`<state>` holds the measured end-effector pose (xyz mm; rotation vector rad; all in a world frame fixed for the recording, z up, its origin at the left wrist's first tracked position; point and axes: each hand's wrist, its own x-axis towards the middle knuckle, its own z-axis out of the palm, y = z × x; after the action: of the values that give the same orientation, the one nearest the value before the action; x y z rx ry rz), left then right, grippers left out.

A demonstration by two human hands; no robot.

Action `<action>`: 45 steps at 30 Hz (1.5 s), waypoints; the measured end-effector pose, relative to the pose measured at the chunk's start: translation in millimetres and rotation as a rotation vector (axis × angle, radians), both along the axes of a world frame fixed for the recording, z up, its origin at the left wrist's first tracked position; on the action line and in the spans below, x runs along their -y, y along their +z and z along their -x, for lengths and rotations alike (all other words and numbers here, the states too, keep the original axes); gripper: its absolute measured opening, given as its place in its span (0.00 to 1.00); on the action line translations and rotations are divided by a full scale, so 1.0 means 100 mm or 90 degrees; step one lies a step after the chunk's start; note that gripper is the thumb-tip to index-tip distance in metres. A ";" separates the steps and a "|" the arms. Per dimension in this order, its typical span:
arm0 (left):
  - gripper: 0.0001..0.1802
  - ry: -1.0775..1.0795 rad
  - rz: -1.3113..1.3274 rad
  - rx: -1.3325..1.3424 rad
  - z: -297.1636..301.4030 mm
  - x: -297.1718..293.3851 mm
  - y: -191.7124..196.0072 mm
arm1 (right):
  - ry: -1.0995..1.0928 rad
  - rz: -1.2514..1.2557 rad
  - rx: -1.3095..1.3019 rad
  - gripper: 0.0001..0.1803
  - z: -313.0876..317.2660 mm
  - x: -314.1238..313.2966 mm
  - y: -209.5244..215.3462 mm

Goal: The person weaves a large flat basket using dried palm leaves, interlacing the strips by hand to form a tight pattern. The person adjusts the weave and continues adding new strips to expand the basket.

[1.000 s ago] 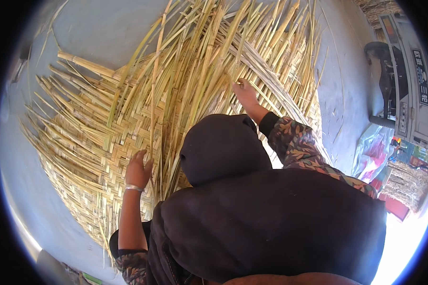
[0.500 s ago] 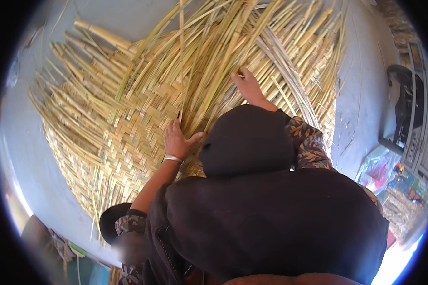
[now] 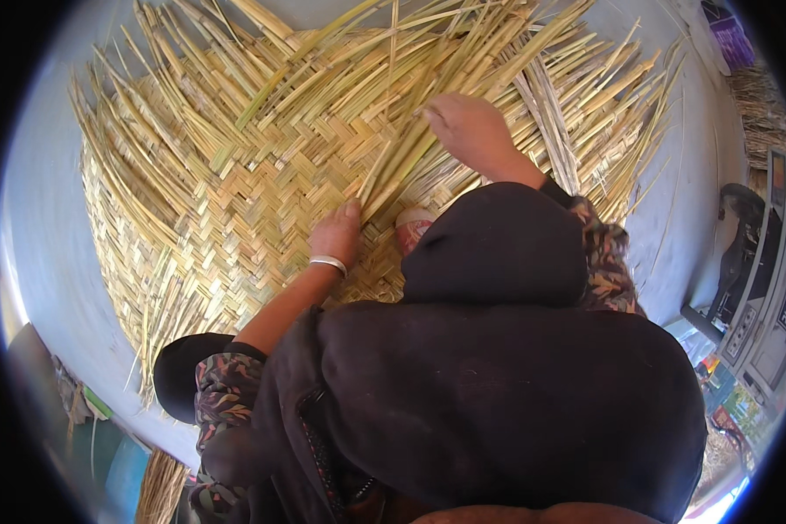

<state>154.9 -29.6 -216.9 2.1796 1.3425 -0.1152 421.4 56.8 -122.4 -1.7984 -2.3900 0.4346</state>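
A mat of flat split-reed strips (image 3: pixel 262 210) lies before me in a diagonal weave, with long loose ends fanning out along its far side. My left hand (image 3: pixel 336 234), a pale bangle at its wrist, is closed at the base of a bundle of reed strips (image 3: pixel 389 170) where they leave the weave. Farther right, my right hand (image 3: pixel 470 133) is curled with its fingertips drawn together on the same bundle; the palm side is hidden. Close by, a foot with a red pattern (image 3: pixel 412 229) rests on the mat, partly covered by black cloth.
My black-clothed knee (image 3: pixel 498 244) rises between the hands. Greyish strips (image 3: pixel 546 105) cross the loose ends on the right. Grey floor (image 3: pixel 52 236) surrounds the mat. Along the right stand a grey panelled appliance (image 3: pixel 760 279) and a dark object; dry stalks (image 3: pixel 159 485) lie at lower left.
My left hand has gone from spread fingers to closed on the strips. My right hand has curled from open onto the bundle. The view has shifted, uncovering the foot.
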 end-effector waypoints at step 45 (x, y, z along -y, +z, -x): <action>0.27 -0.006 0.145 0.008 0.05 -0.10 0.06 | 0.362 -0.126 0.066 0.19 0.95 -0.81 -1.05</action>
<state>150.1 -19.9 -211.0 1.9925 1.2464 -0.2457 326.7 137.8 -227.8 -1.0676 -2.8779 0.1430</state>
